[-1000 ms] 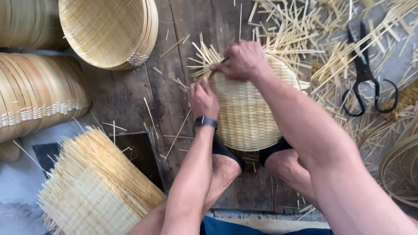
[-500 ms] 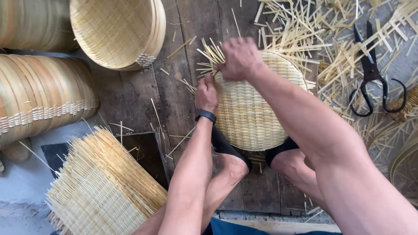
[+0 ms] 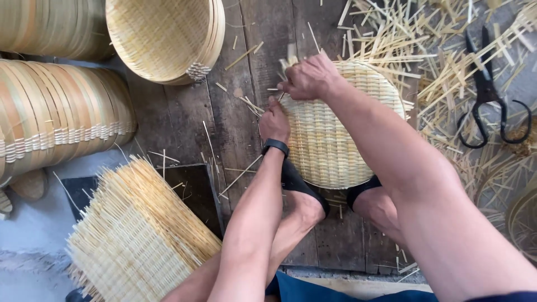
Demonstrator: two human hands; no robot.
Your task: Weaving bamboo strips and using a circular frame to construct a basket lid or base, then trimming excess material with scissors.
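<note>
Head view, the only one supplied: I sit over a floor of dark wooden planks [image 3: 246,128] with a round woven bamboo tray [image 3: 335,140] lying flat between my knees; both of my feet in dark shoes [image 3: 305,187] press on its near edge, which I judge pins it against the pull of my hands; my right hand [image 3: 310,78] is closed into a fist over the far-left rim, gripping a tuft of loose strip ends [image 3: 290,56] that stick up past the knuckles, blurred, so their number cannot be told; my left hand [image 3: 274,122], with a dark band at the wrist, is curled against the left rim just below the right one, fingers folded onto the weave, seemingly bracing the edge; whether it pinches a strip I cannot tell; black scissors [image 3: 486,92] lie closed to the right among a litter of cut bamboo offcuts [image 3: 403,50], within reach yet clear of the weave; a finished basket [image 3: 162,36] stands tilted at upper left, leaning on stacked rimmed trays [image 3: 56,117]; an untrimmed woven mat [image 3: 140,240] with bristling ends lies at lower left, apart from the piece in hand.
</note>
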